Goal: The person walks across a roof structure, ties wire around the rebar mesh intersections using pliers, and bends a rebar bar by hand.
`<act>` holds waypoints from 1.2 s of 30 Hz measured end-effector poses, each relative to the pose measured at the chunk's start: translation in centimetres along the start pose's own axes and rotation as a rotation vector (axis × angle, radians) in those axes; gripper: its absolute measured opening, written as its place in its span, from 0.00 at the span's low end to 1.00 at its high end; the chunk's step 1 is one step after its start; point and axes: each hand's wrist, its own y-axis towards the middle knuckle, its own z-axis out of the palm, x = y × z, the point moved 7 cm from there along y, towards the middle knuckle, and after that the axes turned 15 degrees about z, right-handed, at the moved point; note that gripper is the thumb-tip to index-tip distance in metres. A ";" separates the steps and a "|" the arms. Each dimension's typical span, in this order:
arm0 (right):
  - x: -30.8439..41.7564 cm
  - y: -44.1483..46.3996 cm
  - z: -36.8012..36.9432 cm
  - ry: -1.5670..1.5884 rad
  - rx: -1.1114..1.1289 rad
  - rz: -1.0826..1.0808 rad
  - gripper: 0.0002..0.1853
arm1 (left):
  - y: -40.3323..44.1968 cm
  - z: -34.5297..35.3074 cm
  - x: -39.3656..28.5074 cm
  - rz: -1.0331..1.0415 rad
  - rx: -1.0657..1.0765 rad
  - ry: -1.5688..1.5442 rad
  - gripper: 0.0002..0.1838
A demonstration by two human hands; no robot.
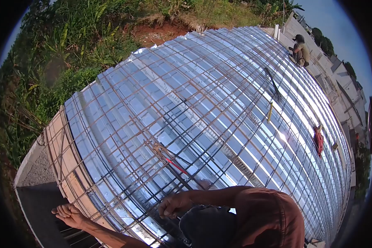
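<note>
My left hand [69, 215] is closed in a fist at the lower left, raised near the edge of the rebar mesh; whatever it may hold does not show. My right hand [172, 205] is low over the rebar mesh [142, 131], fingers curled, and what is in them is hidden. The mesh of thin crossed bars lies over shiny corrugated metal sheets [120, 87]. Just beyond my right hand, a long-handled tool with a red section [175, 165] rests on the bars. A dark rounded shape [206, 226], partly cloth-like, sits between my arms beside my reddish-brown sleeve [268, 215].
A person [300, 51] crouches at the far right edge. On the mesh lie a long black object [272, 82], a yellow strip [270, 112] and a red item [318, 141]. A wooden board [66, 151] and concrete wall [33, 167] border the left edge; vegetation grows beyond.
</note>
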 end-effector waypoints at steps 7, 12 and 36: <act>1.3 0.3 0.9 -0.106 0.042 -0.031 0.14 | 1.5 -2.9 -3.5 -0.052 -0.075 0.110 0.18; 1.1 -0.2 2.2 -0.254 -0.008 -0.027 0.13 | 0.3 -2.5 -1.4 -0.169 -0.059 0.110 0.17; 1.7 -1.0 2.7 -0.359 -0.057 -0.032 0.16 | 1.3 -4.6 -4.3 -0.024 -0.068 0.249 0.21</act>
